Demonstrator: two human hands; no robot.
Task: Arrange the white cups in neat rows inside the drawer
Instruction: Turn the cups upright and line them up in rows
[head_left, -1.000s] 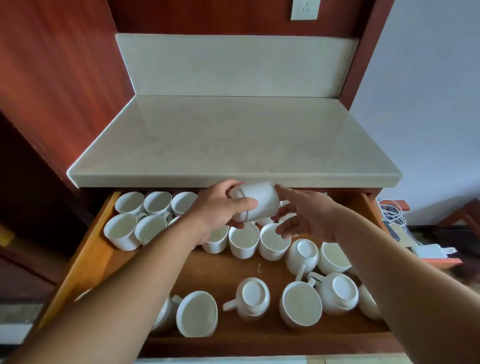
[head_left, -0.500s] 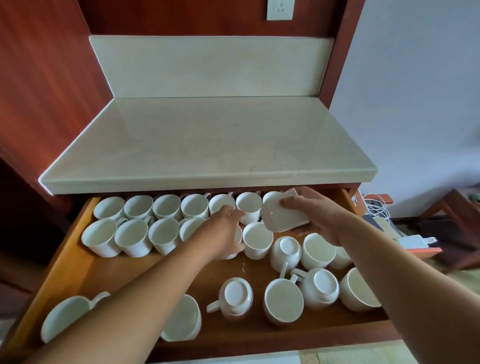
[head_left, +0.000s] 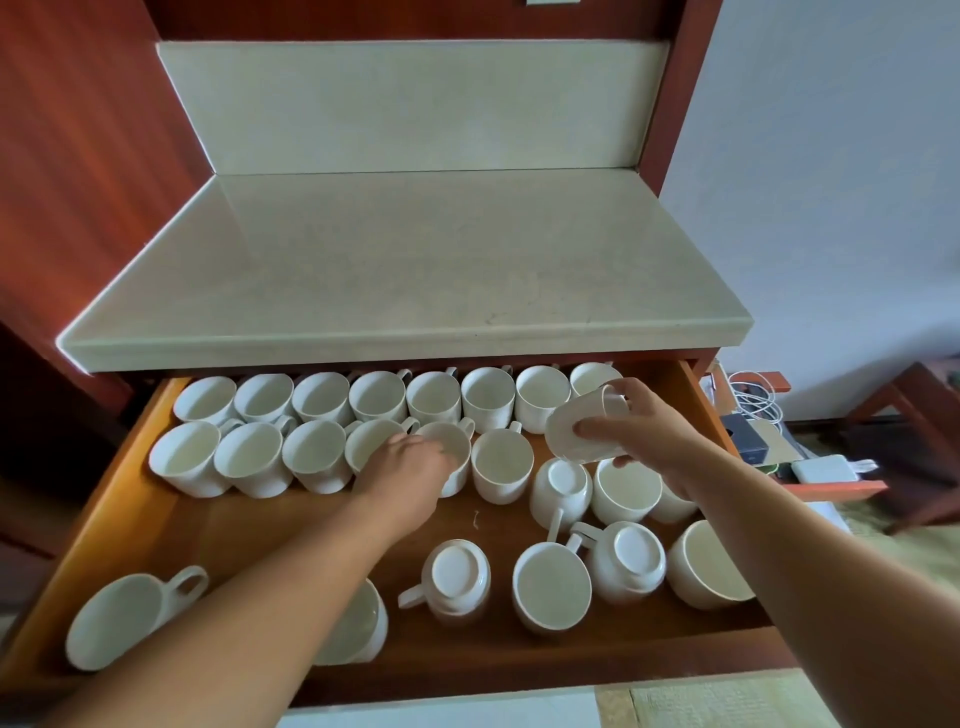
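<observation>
R hand (head_left: 641, 434) raised over drawer (head_left: 104, 519) back-right, fingers wrapped round tilted cup (head_left: 579, 434), base toward cam. L hand (head_left: 408, 470) stretched onto 2nd-row cup (head_left: 457, 441); fingers blurred, can't tell grip.

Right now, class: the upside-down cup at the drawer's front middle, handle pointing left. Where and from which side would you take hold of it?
On the upside-down cup, probably take the handle, coming from the left: its loop juts out free over bare drawer floor, while an upright cup stands close on the right. Base up, it needs flipping, which the handle eases.
</observation>
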